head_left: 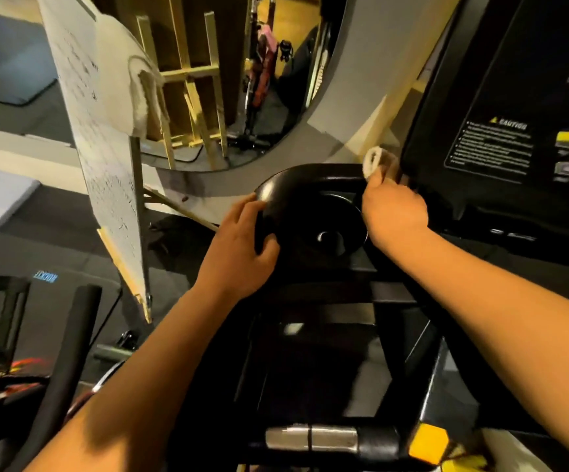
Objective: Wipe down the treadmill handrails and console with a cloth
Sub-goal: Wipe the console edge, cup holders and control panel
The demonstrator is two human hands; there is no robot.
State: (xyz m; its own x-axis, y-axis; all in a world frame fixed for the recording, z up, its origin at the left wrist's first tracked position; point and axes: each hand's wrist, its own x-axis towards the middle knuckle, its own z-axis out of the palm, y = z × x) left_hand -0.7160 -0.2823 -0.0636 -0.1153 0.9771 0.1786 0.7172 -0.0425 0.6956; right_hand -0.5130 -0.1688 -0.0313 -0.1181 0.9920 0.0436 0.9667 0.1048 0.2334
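The left hand (242, 240) grips the curved black handrail (310, 178) at its rounded corner, fingers wrapped over the bar. Further along the same handrail, toward the console (501, 107), the right hand (395, 212) presses a white cloth (375, 161) against the bar where it meets the console's edge; the cloth bunches above the knuckles. Just below the handrail, between the two hands, sits a round black cup holder (327, 219). Beyond the handrail leans a whiteboard (99, 131), its writing blurred, perhaps marker notes.
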